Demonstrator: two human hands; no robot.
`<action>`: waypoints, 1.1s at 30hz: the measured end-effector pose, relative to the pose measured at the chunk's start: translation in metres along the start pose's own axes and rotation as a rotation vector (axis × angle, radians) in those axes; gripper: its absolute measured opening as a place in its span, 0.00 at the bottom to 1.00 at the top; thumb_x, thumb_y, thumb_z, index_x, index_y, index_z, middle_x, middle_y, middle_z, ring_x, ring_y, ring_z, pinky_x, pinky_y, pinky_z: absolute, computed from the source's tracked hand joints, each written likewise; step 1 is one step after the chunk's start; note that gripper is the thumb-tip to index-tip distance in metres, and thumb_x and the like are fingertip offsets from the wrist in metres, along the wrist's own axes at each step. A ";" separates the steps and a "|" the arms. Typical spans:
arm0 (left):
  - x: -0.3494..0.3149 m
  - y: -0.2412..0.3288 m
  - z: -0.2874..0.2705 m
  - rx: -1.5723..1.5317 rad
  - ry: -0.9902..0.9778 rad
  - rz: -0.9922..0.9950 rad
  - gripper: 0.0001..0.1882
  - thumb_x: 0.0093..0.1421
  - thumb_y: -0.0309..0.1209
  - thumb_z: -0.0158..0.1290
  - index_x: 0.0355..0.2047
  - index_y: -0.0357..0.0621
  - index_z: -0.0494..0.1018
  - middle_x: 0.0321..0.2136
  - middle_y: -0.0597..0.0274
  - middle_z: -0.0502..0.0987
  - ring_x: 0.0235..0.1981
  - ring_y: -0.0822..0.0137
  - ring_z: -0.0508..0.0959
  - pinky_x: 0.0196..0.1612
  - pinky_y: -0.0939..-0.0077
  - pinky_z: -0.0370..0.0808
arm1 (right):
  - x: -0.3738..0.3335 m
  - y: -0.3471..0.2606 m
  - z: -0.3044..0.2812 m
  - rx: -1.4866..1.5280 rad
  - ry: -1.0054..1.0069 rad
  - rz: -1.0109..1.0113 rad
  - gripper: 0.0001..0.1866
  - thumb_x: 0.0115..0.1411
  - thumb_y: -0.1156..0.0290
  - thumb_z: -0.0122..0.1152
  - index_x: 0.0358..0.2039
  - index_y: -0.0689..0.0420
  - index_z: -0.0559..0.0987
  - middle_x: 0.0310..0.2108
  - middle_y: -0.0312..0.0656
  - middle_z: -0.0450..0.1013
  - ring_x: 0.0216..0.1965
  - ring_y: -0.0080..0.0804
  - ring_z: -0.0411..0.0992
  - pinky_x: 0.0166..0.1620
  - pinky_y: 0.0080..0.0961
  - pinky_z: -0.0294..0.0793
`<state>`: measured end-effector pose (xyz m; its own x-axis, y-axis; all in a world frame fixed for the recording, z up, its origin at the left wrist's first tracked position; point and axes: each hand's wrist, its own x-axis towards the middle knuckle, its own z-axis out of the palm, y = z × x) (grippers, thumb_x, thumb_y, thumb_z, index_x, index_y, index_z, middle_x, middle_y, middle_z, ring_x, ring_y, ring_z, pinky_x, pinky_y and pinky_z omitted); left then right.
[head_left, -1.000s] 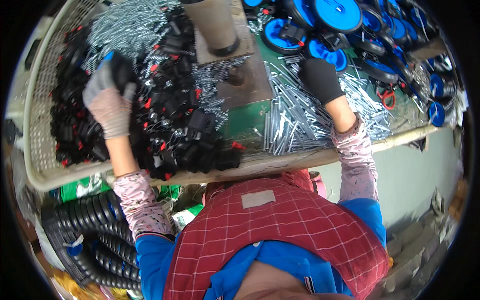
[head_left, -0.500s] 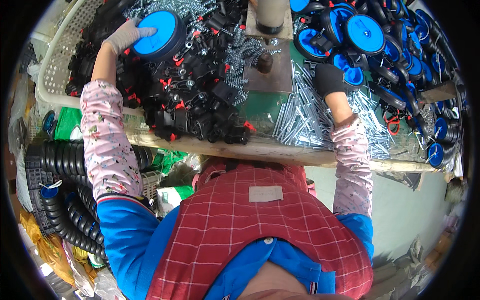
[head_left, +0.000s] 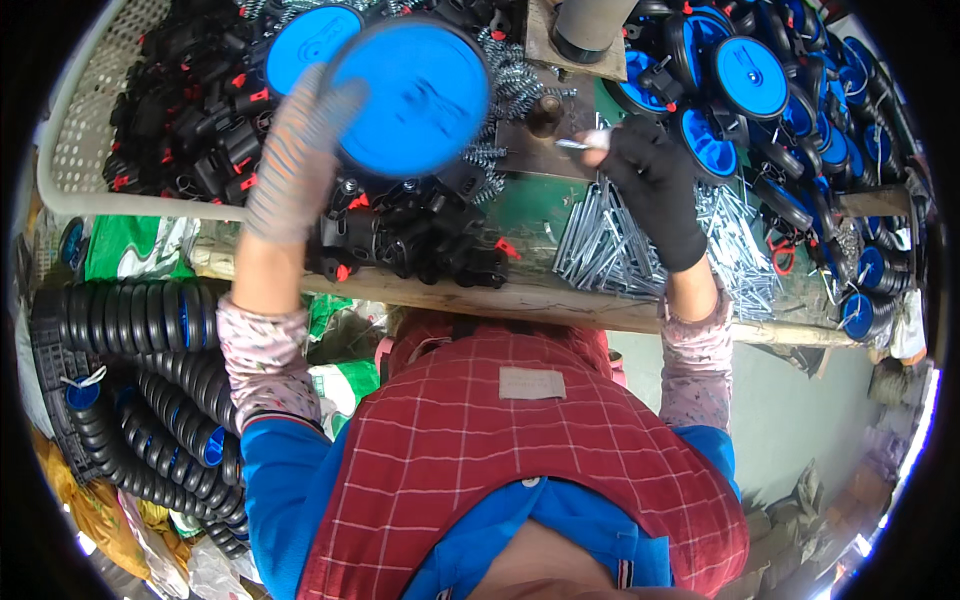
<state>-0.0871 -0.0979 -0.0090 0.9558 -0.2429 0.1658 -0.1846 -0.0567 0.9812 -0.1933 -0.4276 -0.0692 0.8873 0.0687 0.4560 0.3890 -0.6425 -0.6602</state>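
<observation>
A wheel with a blue face (head_left: 415, 95) is held up by my left hand (head_left: 300, 165), in a pale glove, closed on its left edge; motion smears both. Behind it, another blue wheel (head_left: 312, 48) lies on the heap of black plastic brackets (head_left: 385, 240) with red tabs. My right hand (head_left: 655, 180), in a black glove, pinches a shiny metal pin (head_left: 572, 144) near a short metal peg (head_left: 545, 115) on a steel plate. Below that hand spreads a pile of long metal pins (head_left: 610, 250).
Blue-and-black wheels (head_left: 750, 78) are heaped at the right. A thick metal column (head_left: 590, 30) stands at the back middle. A white perforated basket (head_left: 75, 150) sits at the left. Rows of stacked black wheels (head_left: 140, 318) lie below the wooden bench edge (head_left: 450, 295).
My left hand has brought a wheel rightward and closer, uncovering another wheel behind. My right hand has risen from the pin pile and moved slightly left, now with a metal pin showing in its fingers.
</observation>
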 end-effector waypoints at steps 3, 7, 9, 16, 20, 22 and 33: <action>-0.021 -0.018 0.026 -0.115 -0.178 -0.185 0.27 0.64 0.39 0.56 0.59 0.37 0.67 0.52 0.53 0.74 0.52 0.64 0.76 0.56 0.70 0.73 | 0.018 -0.036 0.014 -0.137 0.052 -0.209 0.10 0.48 0.71 0.72 0.33 0.49 0.84 0.33 0.36 0.76 0.34 0.32 0.77 0.32 0.31 0.77; -0.025 -0.033 0.043 -0.366 -0.350 -0.347 0.25 0.63 0.38 0.56 0.57 0.39 0.68 0.50 0.57 0.75 0.50 0.67 0.76 0.55 0.71 0.74 | 0.037 -0.053 0.027 -0.473 -0.007 -0.360 0.09 0.48 0.66 0.71 0.32 0.45 0.83 0.29 0.35 0.72 0.30 0.34 0.74 0.26 0.30 0.72; -0.023 -0.034 0.046 -0.360 -0.337 -0.373 0.24 0.63 0.40 0.56 0.55 0.41 0.68 0.47 0.61 0.76 0.48 0.71 0.76 0.52 0.73 0.74 | 0.041 -0.059 0.031 -0.611 -0.025 -0.366 0.09 0.47 0.68 0.74 0.32 0.46 0.85 0.31 0.34 0.75 0.29 0.33 0.74 0.27 0.30 0.73; -0.018 -0.030 0.058 -0.527 -0.453 -0.438 0.25 0.68 0.46 0.50 0.57 0.42 0.68 0.46 0.61 0.77 0.49 0.70 0.77 0.52 0.74 0.77 | 0.052 -0.067 0.041 -0.154 -0.173 -0.502 0.39 0.48 0.51 0.70 0.59 0.53 0.71 0.58 0.47 0.68 0.57 0.51 0.69 0.54 0.41 0.75; -0.004 -0.027 0.058 -0.723 -0.667 -0.534 0.29 0.72 0.48 0.41 0.64 0.39 0.62 0.56 0.54 0.73 0.56 0.62 0.76 0.58 0.65 0.76 | 0.018 -0.045 0.017 -0.500 -0.229 -0.398 0.45 0.45 0.50 0.72 0.63 0.54 0.69 0.58 0.47 0.69 0.58 0.50 0.68 0.59 0.45 0.69; 0.009 -0.030 0.053 -0.329 -0.825 -0.550 0.26 0.69 0.42 0.49 0.62 0.42 0.64 0.57 0.55 0.73 0.57 0.59 0.75 0.61 0.61 0.72 | -0.004 -0.024 0.008 -0.479 -0.124 -0.288 0.40 0.48 0.56 0.72 0.61 0.55 0.71 0.53 0.48 0.73 0.54 0.48 0.72 0.55 0.43 0.72; 0.044 -0.035 0.084 1.707 -1.344 0.291 0.29 0.50 0.38 0.65 0.51 0.42 0.73 0.48 0.53 0.77 0.52 0.51 0.75 0.60 0.58 0.67 | -0.080 0.044 0.018 0.528 0.565 0.575 0.19 0.61 0.62 0.66 0.44 0.64 0.79 0.32 0.32 0.73 0.34 0.19 0.67 0.39 0.21 0.68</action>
<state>-0.0582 -0.1880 -0.0449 0.3288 -0.6964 -0.6379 -0.9429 -0.2797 -0.1807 -0.2423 -0.4474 -0.1453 0.7807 -0.6154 0.1083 0.1156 -0.0280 -0.9929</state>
